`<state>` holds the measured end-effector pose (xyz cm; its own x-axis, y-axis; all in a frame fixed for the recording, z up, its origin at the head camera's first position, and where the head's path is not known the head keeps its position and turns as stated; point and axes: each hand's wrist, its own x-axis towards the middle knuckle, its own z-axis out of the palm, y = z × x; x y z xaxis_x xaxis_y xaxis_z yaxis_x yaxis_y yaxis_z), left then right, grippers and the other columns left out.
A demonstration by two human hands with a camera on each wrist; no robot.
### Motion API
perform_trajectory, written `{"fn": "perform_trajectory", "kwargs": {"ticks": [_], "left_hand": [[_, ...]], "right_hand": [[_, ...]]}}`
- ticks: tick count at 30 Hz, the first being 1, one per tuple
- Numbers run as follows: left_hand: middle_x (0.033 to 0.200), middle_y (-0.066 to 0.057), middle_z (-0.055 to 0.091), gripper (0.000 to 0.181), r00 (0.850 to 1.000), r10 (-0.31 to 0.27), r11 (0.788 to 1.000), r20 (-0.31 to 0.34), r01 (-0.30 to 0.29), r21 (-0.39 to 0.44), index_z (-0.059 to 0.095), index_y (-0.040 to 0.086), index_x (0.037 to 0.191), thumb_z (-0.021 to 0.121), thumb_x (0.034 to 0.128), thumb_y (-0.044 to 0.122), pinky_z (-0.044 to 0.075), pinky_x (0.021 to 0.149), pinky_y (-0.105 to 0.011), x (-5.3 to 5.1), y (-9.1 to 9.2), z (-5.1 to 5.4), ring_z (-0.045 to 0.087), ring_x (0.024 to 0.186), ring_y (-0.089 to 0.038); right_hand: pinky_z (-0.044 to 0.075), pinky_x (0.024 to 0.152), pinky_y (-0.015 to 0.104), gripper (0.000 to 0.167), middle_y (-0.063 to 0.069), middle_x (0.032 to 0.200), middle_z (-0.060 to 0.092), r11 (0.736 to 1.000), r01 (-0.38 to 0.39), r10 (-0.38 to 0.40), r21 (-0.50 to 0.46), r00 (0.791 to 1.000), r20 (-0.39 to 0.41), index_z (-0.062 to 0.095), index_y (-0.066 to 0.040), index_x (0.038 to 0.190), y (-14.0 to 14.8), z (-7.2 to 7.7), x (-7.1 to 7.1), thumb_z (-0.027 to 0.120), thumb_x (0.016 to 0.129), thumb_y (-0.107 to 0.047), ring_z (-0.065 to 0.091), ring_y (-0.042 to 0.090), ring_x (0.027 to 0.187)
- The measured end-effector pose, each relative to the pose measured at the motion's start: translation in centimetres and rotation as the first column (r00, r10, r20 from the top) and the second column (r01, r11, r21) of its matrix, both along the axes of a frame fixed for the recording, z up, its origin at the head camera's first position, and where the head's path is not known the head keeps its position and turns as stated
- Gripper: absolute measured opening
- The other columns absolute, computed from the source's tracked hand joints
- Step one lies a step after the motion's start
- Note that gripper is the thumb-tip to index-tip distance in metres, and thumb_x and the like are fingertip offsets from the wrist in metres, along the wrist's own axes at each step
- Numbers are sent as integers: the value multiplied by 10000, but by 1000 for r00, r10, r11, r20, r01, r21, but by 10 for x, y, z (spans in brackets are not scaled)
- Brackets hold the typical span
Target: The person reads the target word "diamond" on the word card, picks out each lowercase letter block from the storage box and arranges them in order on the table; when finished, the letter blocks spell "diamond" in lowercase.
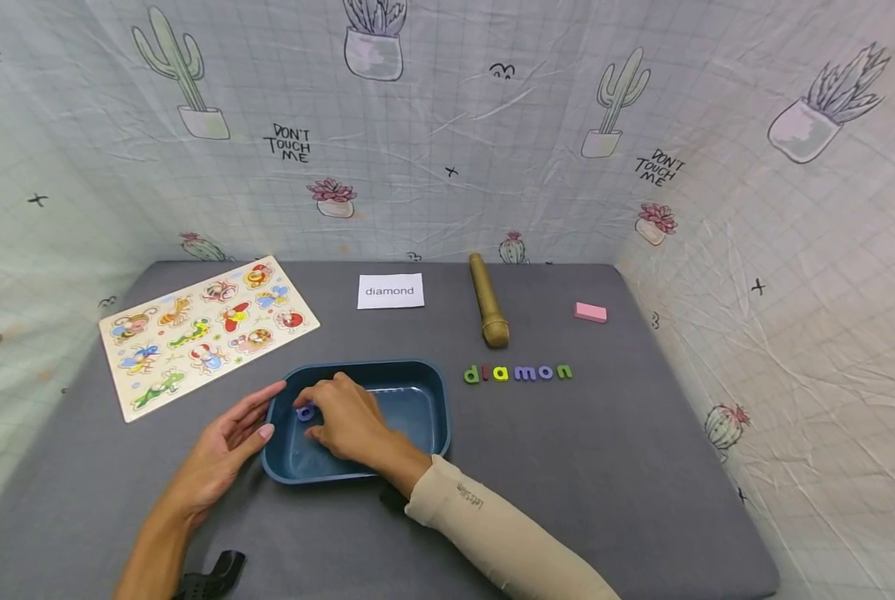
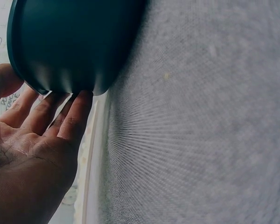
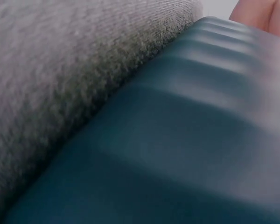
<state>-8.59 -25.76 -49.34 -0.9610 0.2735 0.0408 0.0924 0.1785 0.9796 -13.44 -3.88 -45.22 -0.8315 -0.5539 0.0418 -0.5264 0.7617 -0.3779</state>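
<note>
A dark blue tray (image 1: 425,417) stands on the grey table, and my right hand (image 1: 350,421) reaches down into its left half. Its index finger and thumb are spread beside a small purple letter (image 1: 306,412) in the tray; the thumb looks apart from it, and the hand partly covers the letter. With fairly straight fingers, my left hand (image 1: 218,454) touches the tray's left end. The left wrist view shows those fingers (image 2: 74,116) against the tray's outer wall (image 2: 79,56). In the right wrist view, the tray's side (image 3: 177,126) fills most of the picture.
Right of the tray, coloured letters (image 1: 526,373) form a row reading "diamon". Behind lie a white card (image 1: 391,292) printed "diamond", a brownish-green stick (image 1: 487,300) and a pink block (image 1: 591,312). An insect picture board (image 1: 211,333) lies at the back left. Patterned cloth surrounds the table.
</note>
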Motion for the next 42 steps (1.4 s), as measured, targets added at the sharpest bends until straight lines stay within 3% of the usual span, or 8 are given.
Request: {"fn": "perform_trajectory", "kwargs": {"ticks": [11, 20, 31, 35, 42], "left_hand": [[1696, -114, 417, 561, 1000, 7, 1000, -6, -7, -19, 358, 81, 1654, 534, 1124, 138, 433, 1054, -54, -2, 0, 2, 491, 1392, 103], [1703, -152, 397, 563, 1000, 24, 998, -4, -24, -63, 364, 116, 1658, 541, 1128, 193, 417, 1045, -37, -2, 1, 2, 462, 1380, 143], [1710, -159, 381, 569, 1000, 30, 997, 5, -29, -66, 365, 126, 1659, 549, 1126, 203, 401, 1046, -26, -1, 1, 3, 447, 1384, 149], [1717, -147, 373, 569, 1000, 28, 998, 3, -28, -63, 365, 122, 1658, 549, 1125, 197, 397, 1051, -26, -1, 1, 2, 435, 1396, 145], [1723, -152, 359, 565, 1000, 26, 998, 10, -25, -63, 365, 133, 1659, 544, 1128, 206, 395, 1051, -24, 0, 2, 1, 421, 1402, 148]], "right_hand": [[556, 860, 219, 423, -151, 1263, 753, 998, -6, 3, 56, 999, 41, 744, -319, 1328, -5, -5, -4, 858, 922, -274, 582, 57, 1059], [536, 821, 186, 342, -124, 1107, 753, 999, -10, 8, 33, 998, 60, 815, -286, 1181, -2, -6, -5, 901, 868, -178, 579, 54, 1000], [564, 882, 238, 291, -86, 1084, 715, 997, 16, -22, 70, 996, 82, 821, -267, 1084, 5, -4, -8, 930, 833, -170, 605, 97, 1070], [548, 818, 230, 225, -85, 1040, 685, 997, 6, -13, 81, 996, 93, 806, -261, 1057, 6, -5, -7, 910, 863, -213, 590, 89, 1028], [484, 761, 210, 202, -66, 1090, 626, 995, -28, 18, 91, 993, 115, 727, -244, 1146, 12, -6, -5, 792, 977, -333, 503, 97, 996]]}}
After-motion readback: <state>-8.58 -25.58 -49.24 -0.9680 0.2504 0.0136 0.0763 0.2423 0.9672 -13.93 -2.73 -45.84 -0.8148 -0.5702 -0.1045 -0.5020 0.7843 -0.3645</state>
